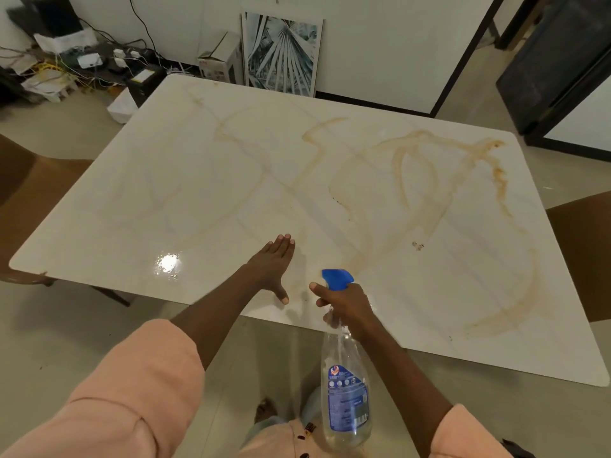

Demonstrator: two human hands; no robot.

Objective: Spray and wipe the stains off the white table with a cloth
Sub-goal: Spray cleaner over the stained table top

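Nothing legible here. The spray bottle (pixel 345 391) carries a blue label with a small red-and-white emblem at its top and lines of print below, all too blurred to read. The box (pixel 220 62) by the wall shows red marks, unreadable too.

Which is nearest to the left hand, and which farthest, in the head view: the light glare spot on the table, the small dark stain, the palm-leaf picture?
From the left hand:
1. Light glare spot, to its left on the table.
2. Small dark stain, to its right.
3. Palm-leaf picture, leaning on the far wall.
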